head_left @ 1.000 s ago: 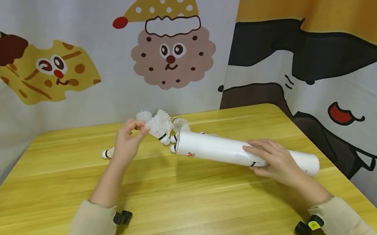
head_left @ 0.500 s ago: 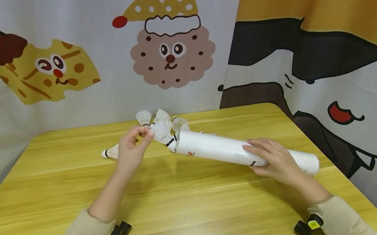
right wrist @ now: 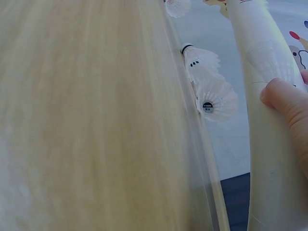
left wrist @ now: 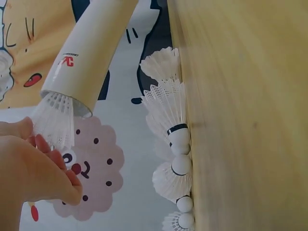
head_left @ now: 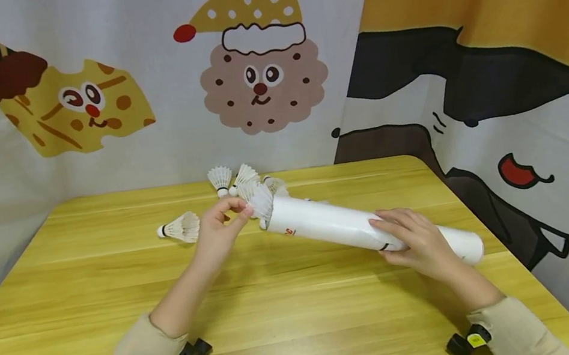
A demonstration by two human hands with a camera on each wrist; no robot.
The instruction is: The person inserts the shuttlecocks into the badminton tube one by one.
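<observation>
My left hand (head_left: 218,229) pinches a white shuttlecock (head_left: 259,201) by its feathered skirt at the mouth of a long white tube (head_left: 323,220). Seen from the left wrist, the skirt (left wrist: 54,120) sticks out of the tube's open end, and the cork is hidden inside. My right hand (head_left: 419,243) grips the tube around its middle, holding it slanted above the table with the mouth toward the left. In the right wrist view, a shuttlecock's feathers show faintly through the tube wall (right wrist: 272,62) beside the thumb.
Alone on the wooden table (head_left: 304,320) lies a shuttlecock (head_left: 182,228), left of my left hand. Several more, including one standing cork-down (head_left: 220,178), cluster by the back edge, partly behind the tube. A cartoon-printed curtain (head_left: 151,160) hangs behind the table.
My left hand has moved right with the shuttlecock, whose cork has gone from outside the tube to inside its mouth. The right hand and tube have stayed nearly still.
</observation>
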